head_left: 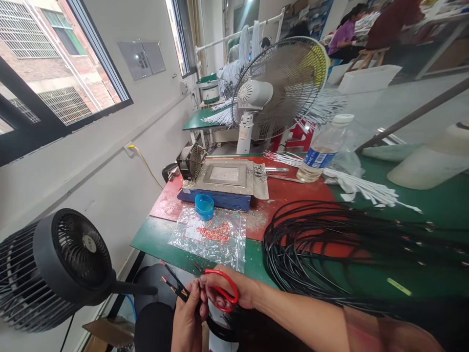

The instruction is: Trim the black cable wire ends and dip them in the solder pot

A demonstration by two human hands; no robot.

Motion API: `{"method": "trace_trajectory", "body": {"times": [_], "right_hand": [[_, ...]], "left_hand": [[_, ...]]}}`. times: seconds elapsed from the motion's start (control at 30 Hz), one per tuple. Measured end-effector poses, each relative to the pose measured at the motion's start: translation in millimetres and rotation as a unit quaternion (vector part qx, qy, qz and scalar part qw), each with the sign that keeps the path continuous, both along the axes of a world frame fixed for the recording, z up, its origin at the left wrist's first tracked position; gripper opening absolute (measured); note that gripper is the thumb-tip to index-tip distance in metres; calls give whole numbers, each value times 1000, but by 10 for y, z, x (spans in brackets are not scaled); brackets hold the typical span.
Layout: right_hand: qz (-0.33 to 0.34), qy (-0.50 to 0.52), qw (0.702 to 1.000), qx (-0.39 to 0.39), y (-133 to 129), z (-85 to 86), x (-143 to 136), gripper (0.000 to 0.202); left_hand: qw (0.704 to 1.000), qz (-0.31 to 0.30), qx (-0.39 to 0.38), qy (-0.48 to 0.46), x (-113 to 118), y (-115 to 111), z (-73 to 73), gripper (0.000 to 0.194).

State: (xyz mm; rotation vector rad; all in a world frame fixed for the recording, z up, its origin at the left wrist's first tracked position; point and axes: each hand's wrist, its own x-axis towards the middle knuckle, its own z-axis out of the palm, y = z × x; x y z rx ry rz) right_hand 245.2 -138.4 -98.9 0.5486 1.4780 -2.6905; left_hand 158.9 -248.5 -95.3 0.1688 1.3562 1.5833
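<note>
Low in front of me, my left hand (188, 313) is closed around black cables (178, 291), whose split ends show red and pale wire tips. My right hand (245, 286) grips red-handled scissors (235, 296), with the dark blades pointing up and left. The fingertips of both hands meet at the cables, so exactly what they pinch is hidden. Beyond them a clear plastic bag (232, 252) lies on the table, with small red and yellow scraps (216, 232) on it. A large coil of black cables (282, 244) lies to the right.
A blue heated-looking box (230, 200) with a small fan (189, 163) stands behind a blue cup (204, 208). A bottle (317, 159), white wires (366, 188) and a big fan (256, 93) are farther back. A black fan (80, 244) is at left; people (342, 39) sit far right.
</note>
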Motion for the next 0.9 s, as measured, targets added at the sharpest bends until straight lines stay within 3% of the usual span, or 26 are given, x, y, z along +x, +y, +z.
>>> {"method": "trace_trajectory", "body": {"times": [0.27, 0.67, 0.9], "right_hand": [[14, -20, 1000, 15, 39, 61, 9, 47], [45, -74, 996, -27, 86, 107, 12, 29], [63, -42, 997, -26, 86, 61, 33, 29]], "left_hand": [[992, -78, -30, 95, -33, 4, 12, 31], [984, -122, -49, 120, -116, -82, -10, 24], [979, -150, -32, 134, -121, -100, 30, 26]]}}
